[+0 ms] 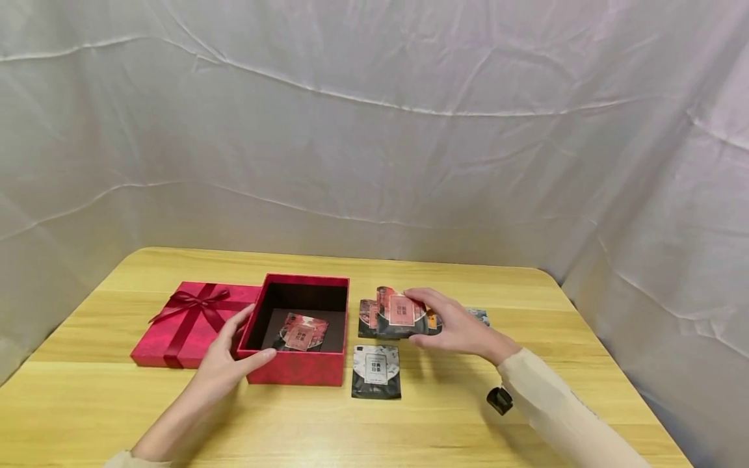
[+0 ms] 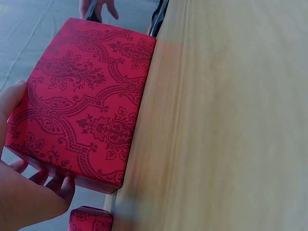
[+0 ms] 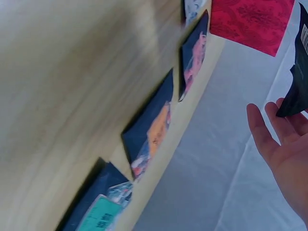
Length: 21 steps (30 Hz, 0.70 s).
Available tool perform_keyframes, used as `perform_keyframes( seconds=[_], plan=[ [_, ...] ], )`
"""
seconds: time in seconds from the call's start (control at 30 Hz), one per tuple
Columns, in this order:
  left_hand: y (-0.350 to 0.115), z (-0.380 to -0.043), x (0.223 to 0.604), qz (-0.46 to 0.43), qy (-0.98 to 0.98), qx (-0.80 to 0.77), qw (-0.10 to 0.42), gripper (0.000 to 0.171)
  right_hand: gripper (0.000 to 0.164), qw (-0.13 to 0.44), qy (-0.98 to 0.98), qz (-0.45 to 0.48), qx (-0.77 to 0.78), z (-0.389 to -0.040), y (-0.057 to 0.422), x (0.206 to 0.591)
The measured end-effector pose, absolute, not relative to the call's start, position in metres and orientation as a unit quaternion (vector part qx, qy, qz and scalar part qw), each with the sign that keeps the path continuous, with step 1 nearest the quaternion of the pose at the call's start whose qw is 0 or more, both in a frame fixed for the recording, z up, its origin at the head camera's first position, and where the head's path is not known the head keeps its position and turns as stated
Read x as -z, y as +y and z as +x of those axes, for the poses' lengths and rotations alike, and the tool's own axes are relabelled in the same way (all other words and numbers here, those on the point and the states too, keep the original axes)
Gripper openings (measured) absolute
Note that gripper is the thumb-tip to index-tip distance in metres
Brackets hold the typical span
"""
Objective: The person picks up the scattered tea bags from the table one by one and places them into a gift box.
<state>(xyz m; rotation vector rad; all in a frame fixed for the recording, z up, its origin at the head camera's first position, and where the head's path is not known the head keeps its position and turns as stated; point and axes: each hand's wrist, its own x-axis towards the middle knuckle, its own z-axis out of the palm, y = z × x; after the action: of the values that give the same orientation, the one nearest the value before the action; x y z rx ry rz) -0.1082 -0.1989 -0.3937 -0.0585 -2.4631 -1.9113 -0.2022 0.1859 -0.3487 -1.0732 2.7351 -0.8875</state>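
Note:
My left hand [image 1: 225, 361] grips the near left corner of an open red gift box [image 1: 295, 370], thumb at the front rim and fingers along the left wall. Inside, a red-and-black tea sachet [image 1: 301, 331] lies slanted on the dark bottom. Another red-and-black tea sachet [image 1: 392, 315] is held by my right hand [image 1: 450, 325], to the right of the box; in the right wrist view it shows its dark back [image 3: 299, 72]. Under it in the head view, a similar sachet [image 1: 367, 318] lies partly covered. A white-and-black sachet [image 1: 376, 374] lies flat near the box's front right corner.
Left of the box lies its red lid [image 1: 155, 338] with a dark red ribbon bow. Beyond my right hand lie an orange-labelled sachet [image 3: 156, 134] and a green-labelled one [image 3: 101, 211], along the wooden table [image 1: 445, 422]. A pale cloth [image 1: 374, 130] hangs behind the table.

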Motion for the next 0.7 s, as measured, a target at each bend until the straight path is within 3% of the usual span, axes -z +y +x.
perform_keyframes(
  seconds=[0.7],
  plan=[
    [-0.199, -0.108, 0.393, -0.021, -0.800, 0.599, 0.011, 0.084, 0.078, 0.055, 0.884, -0.377, 0.271, -0.221, 0.138, 0.325]
  ],
)
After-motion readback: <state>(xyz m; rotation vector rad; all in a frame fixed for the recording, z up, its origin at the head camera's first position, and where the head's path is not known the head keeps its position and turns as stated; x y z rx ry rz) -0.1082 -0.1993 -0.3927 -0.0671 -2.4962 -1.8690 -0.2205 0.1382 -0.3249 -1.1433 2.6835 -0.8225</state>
